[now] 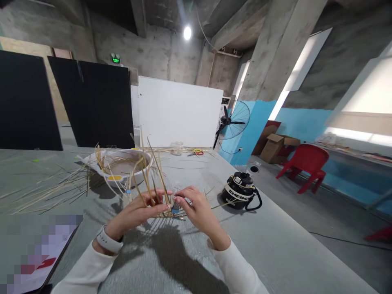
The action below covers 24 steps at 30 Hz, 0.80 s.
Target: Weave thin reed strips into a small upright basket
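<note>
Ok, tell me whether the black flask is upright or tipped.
Upright: the black flask stands on the gray table, its lid uppermost.

From the right hand (196, 207), I note an open lane over the surface (199, 175) toward 12 o'clock; upright straws (159, 173) and basin (122, 178) obstruct 10, black jug (237, 192) 3.

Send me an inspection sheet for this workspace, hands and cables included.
Surface: gray table, with shadows under the hands.
Work in hand: upright straw-colored strands; a small blue-and-gray piece, apparently a clip, between the hands.
Clutter: loose strands left; white basin holding strands; scissors behind; black jug right.
Hands: left hand and right hand meet at the work; exact grips unclear.
Cables: dark cable on floor, right.
Surroundings: fan, red chair.
</note>
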Each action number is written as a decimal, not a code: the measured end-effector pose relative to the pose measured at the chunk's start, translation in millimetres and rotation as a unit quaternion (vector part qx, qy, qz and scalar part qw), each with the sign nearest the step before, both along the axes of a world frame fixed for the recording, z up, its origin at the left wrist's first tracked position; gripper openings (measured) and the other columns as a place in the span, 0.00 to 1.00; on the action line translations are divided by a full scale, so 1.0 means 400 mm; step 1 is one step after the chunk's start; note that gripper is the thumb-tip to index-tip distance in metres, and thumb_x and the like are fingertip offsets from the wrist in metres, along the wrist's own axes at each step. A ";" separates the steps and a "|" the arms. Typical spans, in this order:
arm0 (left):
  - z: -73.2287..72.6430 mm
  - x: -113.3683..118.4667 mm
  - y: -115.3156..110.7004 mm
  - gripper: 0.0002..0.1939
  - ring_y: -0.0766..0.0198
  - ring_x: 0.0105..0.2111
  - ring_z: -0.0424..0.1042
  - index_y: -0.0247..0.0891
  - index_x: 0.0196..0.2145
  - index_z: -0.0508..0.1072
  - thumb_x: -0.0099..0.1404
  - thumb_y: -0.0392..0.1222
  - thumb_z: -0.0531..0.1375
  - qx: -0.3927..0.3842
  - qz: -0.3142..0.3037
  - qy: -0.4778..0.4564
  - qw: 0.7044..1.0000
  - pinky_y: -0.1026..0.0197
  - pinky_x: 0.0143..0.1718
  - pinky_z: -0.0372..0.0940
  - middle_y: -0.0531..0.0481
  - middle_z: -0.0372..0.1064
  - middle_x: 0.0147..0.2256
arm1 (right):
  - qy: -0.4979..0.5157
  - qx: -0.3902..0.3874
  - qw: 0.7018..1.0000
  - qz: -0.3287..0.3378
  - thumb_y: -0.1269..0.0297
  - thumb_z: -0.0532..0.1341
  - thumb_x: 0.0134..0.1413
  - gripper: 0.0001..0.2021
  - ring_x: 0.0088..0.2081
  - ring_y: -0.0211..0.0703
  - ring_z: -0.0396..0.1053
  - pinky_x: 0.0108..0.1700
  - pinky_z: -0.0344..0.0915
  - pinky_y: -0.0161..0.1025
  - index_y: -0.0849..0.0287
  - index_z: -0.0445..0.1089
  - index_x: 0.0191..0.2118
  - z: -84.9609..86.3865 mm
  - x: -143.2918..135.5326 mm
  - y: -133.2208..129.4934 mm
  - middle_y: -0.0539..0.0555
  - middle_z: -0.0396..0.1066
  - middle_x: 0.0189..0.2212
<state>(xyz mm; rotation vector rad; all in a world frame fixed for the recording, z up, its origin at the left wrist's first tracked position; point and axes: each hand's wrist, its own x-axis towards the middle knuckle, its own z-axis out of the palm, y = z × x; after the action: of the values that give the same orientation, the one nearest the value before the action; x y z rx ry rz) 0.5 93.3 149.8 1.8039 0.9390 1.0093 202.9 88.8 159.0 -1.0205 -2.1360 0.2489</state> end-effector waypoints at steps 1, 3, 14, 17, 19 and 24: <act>-0.002 0.004 0.003 0.12 0.64 0.30 0.67 0.40 0.37 0.73 0.58 0.48 0.60 -0.002 -0.002 -0.022 1.000 0.64 0.33 0.63 0.53 0.66 0.29 | 0.000 0.001 1.000 0.000 0.63 0.54 0.61 0.10 0.35 0.43 0.65 0.40 0.60 0.39 0.61 0.71 0.35 0.000 -0.001 0.000 0.55 0.72 0.30; -0.004 0.009 0.008 0.09 0.64 0.33 0.66 0.38 0.33 0.72 0.59 0.46 0.59 -0.014 -0.023 -0.043 0.999 0.63 0.37 0.62 0.53 0.66 0.30 | 0.006 0.003 1.000 0.000 0.64 0.54 0.61 0.10 0.35 0.43 0.65 0.39 0.60 0.38 0.61 0.71 0.34 -0.001 -0.004 0.001 0.54 0.72 0.29; -0.002 0.016 0.016 0.11 0.68 0.25 0.59 0.36 0.30 0.70 0.59 0.48 0.58 -0.058 -0.003 -0.032 0.998 0.64 0.29 0.55 0.56 0.61 0.24 | 0.140 0.059 0.987 -0.058 0.62 0.53 0.61 0.10 0.40 0.44 0.66 0.43 0.62 0.41 0.59 0.69 0.38 0.018 0.024 -0.005 0.56 0.71 0.34; -0.003 0.014 0.021 0.12 0.68 0.25 0.59 0.36 0.30 0.70 0.59 0.48 0.59 -0.055 0.018 -0.049 0.997 0.64 0.29 0.55 0.56 0.61 0.24 | 0.020 -0.041 0.992 0.113 0.61 0.53 0.61 0.11 0.37 0.40 0.69 0.40 0.63 0.36 0.58 0.71 0.39 0.044 0.043 -0.040 0.53 0.73 0.32; -0.004 0.012 0.023 0.12 0.68 0.25 0.59 0.36 0.30 0.70 0.58 0.49 0.59 -0.049 0.034 -0.052 0.997 0.64 0.29 0.55 0.56 0.60 0.24 | -0.091 -0.106 0.960 0.241 0.61 0.54 0.60 0.11 0.30 0.36 0.70 0.33 0.63 0.31 0.55 0.74 0.36 0.029 0.033 -0.058 0.49 0.73 0.27; -0.007 0.013 0.024 0.12 0.68 0.24 0.58 0.36 0.28 0.69 0.58 0.49 0.59 -0.033 0.042 -0.046 0.998 0.65 0.28 0.55 0.57 0.59 0.23 | -0.176 -0.196 0.932 0.250 0.56 0.68 0.39 0.09 0.15 0.30 0.61 0.19 0.53 0.27 0.53 0.74 0.20 -0.069 -0.043 -0.069 0.41 0.67 0.13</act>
<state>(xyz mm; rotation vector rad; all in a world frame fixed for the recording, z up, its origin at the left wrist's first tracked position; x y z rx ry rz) 5.7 103.0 146.9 1.6619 0.9860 1.0912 185.5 61.2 131.4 -0.7471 -2.7307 0.8202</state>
